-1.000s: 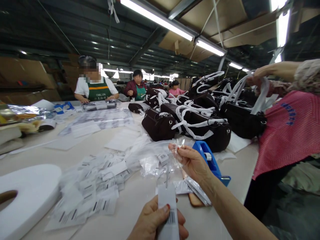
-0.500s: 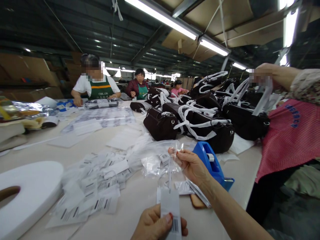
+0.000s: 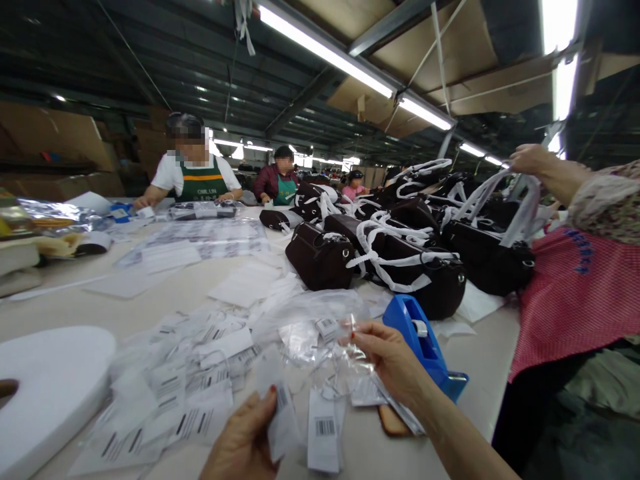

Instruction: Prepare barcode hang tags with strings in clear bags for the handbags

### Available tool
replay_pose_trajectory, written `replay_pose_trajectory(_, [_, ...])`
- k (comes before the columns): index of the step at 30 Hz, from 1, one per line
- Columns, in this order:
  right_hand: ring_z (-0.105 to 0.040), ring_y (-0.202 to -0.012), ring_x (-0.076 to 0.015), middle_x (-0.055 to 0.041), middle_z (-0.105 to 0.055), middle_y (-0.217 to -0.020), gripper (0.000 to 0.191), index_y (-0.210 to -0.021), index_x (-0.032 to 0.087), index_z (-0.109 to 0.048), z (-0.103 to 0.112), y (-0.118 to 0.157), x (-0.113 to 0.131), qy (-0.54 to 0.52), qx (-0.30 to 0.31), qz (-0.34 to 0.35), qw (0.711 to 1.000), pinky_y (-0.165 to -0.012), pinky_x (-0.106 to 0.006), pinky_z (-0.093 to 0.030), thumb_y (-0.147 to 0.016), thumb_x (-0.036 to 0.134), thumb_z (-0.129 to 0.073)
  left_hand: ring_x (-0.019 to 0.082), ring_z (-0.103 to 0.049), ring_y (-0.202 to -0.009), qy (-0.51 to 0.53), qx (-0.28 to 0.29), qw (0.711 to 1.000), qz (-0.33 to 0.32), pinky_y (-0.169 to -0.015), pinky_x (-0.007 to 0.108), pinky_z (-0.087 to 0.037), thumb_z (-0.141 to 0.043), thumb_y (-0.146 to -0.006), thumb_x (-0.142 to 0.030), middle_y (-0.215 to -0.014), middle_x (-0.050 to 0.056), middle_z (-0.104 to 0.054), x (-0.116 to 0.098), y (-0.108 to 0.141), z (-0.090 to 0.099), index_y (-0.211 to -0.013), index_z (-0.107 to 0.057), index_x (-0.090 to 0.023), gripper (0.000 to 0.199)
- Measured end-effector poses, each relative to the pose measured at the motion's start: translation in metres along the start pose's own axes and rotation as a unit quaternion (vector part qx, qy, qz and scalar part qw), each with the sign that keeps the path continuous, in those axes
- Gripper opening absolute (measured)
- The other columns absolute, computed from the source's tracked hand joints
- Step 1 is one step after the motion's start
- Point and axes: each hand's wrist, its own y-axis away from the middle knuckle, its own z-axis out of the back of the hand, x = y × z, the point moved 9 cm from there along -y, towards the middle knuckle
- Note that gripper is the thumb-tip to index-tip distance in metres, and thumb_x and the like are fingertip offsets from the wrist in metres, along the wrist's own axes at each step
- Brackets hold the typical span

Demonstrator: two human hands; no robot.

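Note:
My left hand [image 3: 245,437] is closed, thumb over fingers, on a white tag [image 3: 281,410] that looks wrapped in translucent plastic. With my right hand [image 3: 387,353] I pinch a clear plastic piece [image 3: 356,347]; whether it is a small bag or a bundle of loops cannot be made out. Between the hands, low on the table, is a white barcode tag [image 3: 323,430] with thin clear strings at its top. Left of my left hand lies a heap of bagged barcode tags [image 3: 185,393]. Right behind my right hand stands a blue tape dispenser [image 3: 425,347].
Dark handbags [image 3: 320,257] with white-wrapped handles are piled beyond my hands. A large white roll [image 3: 60,393] sits at the left. At the right, a person in a red checked apron [image 3: 575,293] grips a bag's handles. Several co-workers are across the table [image 3: 240,250].
My left hand has moved left with a tag, away from my right hand's strings. A barcode tag now shows below, between the hands. The right hand has dropped slightly in view.

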Motion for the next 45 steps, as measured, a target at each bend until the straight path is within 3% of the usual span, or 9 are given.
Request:
replay_pose_trajectory(3, [-0.059, -0.073, -0.0140, -0.0032, -0.066, -0.087, 0.008, -0.057, 0.016, -0.070, -0.008, 0.019, -0.001, 0.104, 0.006, 0.041, 0.994, -0.064, -0.022, -0.044, -0.057, 0.020, -0.077, 0.011, -0.065, -0.055, 0.065, -0.065, 0.991, -0.094, -0.049, 0.021, -0.054, -0.044, -0.081, 0.001, -0.063, 0.000, -0.071, -0.046, 0.008, -0.005, -0.066, -0.067, -0.016, 0.032])
replay_pose_trajectory(6, [-0.057, -0.085, -0.0201, -0.0050, -0.063, -0.087, 0.006, -0.063, 0.020, -0.071, -0.027, 0.037, -0.002, 0.256, 0.045, 0.113, 0.959, -0.072, -0.027, -0.042, -0.066, 0.026, -0.071, 0.009, -0.066, -0.060, 0.092, -0.032, 0.987, -0.130, -0.057, 0.018, -0.055, -0.043, -0.081, 0.002, -0.065, -0.001, -0.071, -0.064, 0.011, -0.019, -0.062, -0.066, -0.016, 0.035])
replay_pose_trajectory(9, [-0.059, -0.083, -0.0207, -0.0049, -0.063, -0.083, 0.008, -0.067, 0.022, -0.070, -0.042, 0.046, -0.010, 0.317, 0.084, 0.143, 0.934, -0.073, -0.029, -0.043, -0.072, 0.026, -0.066, 0.007, -0.063, -0.060, 0.063, 0.037, 0.985, -0.158, -0.059, 0.012, -0.053, -0.067, -0.067, -0.004, -0.065, -0.003, -0.070, -0.065, 0.012, -0.032, -0.063, -0.068, -0.016, 0.013])
replay_pose_trajectory(11, [-0.060, -0.079, -0.0197, -0.0047, -0.063, -0.081, 0.008, -0.067, 0.021, -0.069, -0.047, 0.048, -0.014, 0.330, 0.098, 0.149, 0.927, -0.072, -0.029, -0.044, -0.073, 0.024, -0.065, 0.007, -0.062, -0.063, 0.030, 0.059, 0.982, -0.176, -0.059, 0.010, -0.051, -0.077, -0.057, -0.010, -0.067, -0.004, -0.070, -0.063, 0.012, -0.035, -0.070, -0.070, -0.018, 0.017])
replay_pose_trajectory(16, [-0.060, -0.076, -0.0182, -0.0040, -0.063, -0.079, 0.008, -0.067, 0.021, -0.066, -0.053, 0.048, -0.017, 0.355, 0.098, 0.176, 0.913, -0.070, -0.026, -0.044, -0.074, 0.023, -0.063, 0.010, -0.061, -0.074, -0.018, 0.033, 0.977, -0.211, -0.068, 0.013, -0.050, -0.081, -0.051, -0.021, -0.067, -0.003, -0.070, -0.058, 0.011, -0.032, -0.069, -0.072, -0.019, 0.020])
replay_pose_trajectory(20, [-0.059, -0.074, -0.0175, -0.0046, -0.061, -0.080, 0.010, -0.070, 0.019, -0.065, -0.060, 0.051, -0.022, 0.360, 0.122, 0.189, 0.905, -0.068, -0.027, -0.044, -0.077, 0.020, -0.058, 0.011, -0.060, -0.072, -0.034, 0.030, 0.973, -0.225, -0.067, 0.016, -0.049, -0.079, -0.056, -0.024, -0.069, -0.004, -0.071, -0.054, 0.010, -0.034, -0.075, -0.073, -0.022, 0.021])
replay_pose_trajectory(25, [-0.057, -0.076, -0.0187, -0.0059, -0.062, -0.081, 0.011, -0.071, 0.018, -0.065, -0.058, 0.049, -0.028, 0.344, 0.127, 0.168, 0.915, -0.069, -0.029, -0.043, -0.078, 0.021, -0.057, 0.009, -0.059, -0.069, -0.026, 0.019, 0.976, -0.216, -0.065, 0.015, -0.047, -0.080, -0.052, -0.024, -0.066, -0.003, -0.071, -0.050, 0.009, -0.034, -0.077, -0.074, -0.023, 0.025])
replay_pose_trajectory(30, [-0.055, -0.072, -0.0170, -0.0035, -0.060, -0.076, 0.011, -0.067, 0.019, -0.066, -0.050, 0.045, -0.031, 0.286, 0.109, 0.124, 0.944, -0.065, -0.027, -0.041, -0.075, 0.026, -0.062, 0.011, -0.060, -0.073, -0.037, -0.005, 0.976, -0.215, -0.069, 0.017, -0.047, -0.081, -0.048, -0.025, -0.066, -0.003, -0.071, -0.049, 0.007, -0.028, -0.073, -0.074, -0.023, 0.027])
replay_pose_trajectory(45, [-0.052, -0.069, -0.0154, -0.0012, -0.059, -0.069, 0.017, -0.064, 0.019, -0.068, -0.042, 0.045, -0.044, 0.200, 0.069, 0.035, 0.977, -0.067, -0.027, -0.039, -0.073, 0.032, -0.065, 0.010, -0.059, -0.076, -0.113, 0.012, 0.962, -0.247, -0.072, 0.015, -0.044, -0.074, -0.060, -0.024, -0.074, -0.003, -0.074, -0.047, 0.006, -0.024, -0.074, -0.073, -0.020, 0.014])
